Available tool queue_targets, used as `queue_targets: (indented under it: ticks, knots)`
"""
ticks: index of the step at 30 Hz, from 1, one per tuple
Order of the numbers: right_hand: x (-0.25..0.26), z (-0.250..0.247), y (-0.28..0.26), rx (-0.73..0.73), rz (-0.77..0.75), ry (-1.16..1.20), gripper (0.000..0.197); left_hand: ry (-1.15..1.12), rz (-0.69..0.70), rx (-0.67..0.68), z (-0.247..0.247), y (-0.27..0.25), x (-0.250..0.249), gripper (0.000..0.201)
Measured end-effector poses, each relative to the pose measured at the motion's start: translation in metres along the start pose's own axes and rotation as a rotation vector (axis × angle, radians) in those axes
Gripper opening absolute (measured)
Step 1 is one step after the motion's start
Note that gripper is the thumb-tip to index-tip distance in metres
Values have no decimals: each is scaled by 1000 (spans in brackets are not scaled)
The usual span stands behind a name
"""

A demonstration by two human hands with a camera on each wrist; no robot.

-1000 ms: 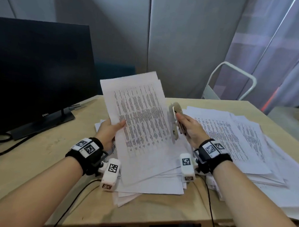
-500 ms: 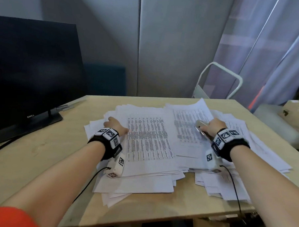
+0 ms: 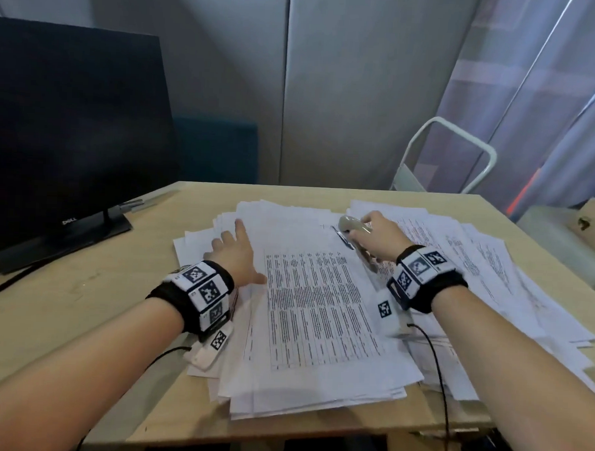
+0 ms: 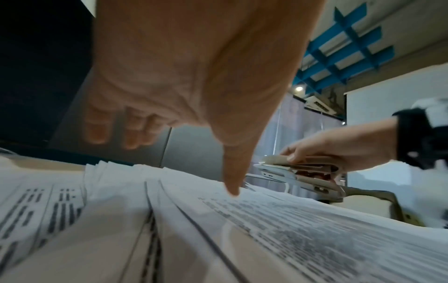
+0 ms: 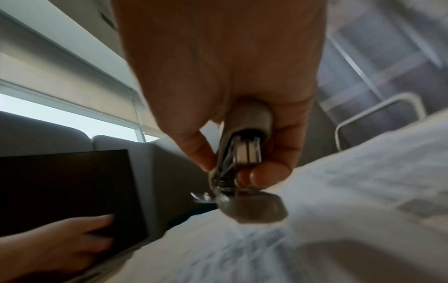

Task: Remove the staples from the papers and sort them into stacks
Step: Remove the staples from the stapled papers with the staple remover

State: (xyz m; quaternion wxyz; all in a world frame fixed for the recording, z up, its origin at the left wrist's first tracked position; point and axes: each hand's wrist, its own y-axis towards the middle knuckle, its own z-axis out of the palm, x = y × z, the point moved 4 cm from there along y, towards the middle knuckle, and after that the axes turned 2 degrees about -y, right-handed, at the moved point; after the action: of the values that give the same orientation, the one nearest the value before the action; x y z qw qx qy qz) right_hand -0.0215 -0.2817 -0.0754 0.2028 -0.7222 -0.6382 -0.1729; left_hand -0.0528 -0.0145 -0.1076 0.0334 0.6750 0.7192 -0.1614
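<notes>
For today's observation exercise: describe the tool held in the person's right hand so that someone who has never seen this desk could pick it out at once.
Start at the wooden desk with the dark monitor on its left and loose printed papers spread across the middle. At the far end of the papers, the right hand grips a small grey and metal stapler-like tool. It is the only hard, shiny thing among flat white sheets.
</notes>
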Motion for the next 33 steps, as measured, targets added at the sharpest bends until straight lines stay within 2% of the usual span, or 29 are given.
queue_targets:
  ticks: [2,5,7,10,13,18,22,26,30,33]
  knots:
    - [32,22,0,122,-60,51,43,-43,93,-69,-1,11,-8,114]
    - [63,53,0,198,-178,-64,44,-60,175,74,13,31,-20,99]
    - [70,65,2,176,-231,-199,42,-24,148,153,26,41,-19,102]
    - [66,74,4,159,-236,-231,42,59,130,218,42,48,-14,111]
    - [66,81,4,156,-269,-274,45,97,136,248,48,49,-13,115]
    - [74,95,12,155,-326,-371,50,142,147,280,49,47,-14,111]
    - [84,94,14,97,-353,-561,36,155,147,290,49,47,-13,109]
    - [79,88,23,189,-347,-404,27,154,141,296,50,47,-13,111]
    - [65,76,33,281,-296,-48,35,149,144,308,49,46,-15,112]
    - [50,72,43,219,-207,257,37,143,137,312,48,44,-15,114]
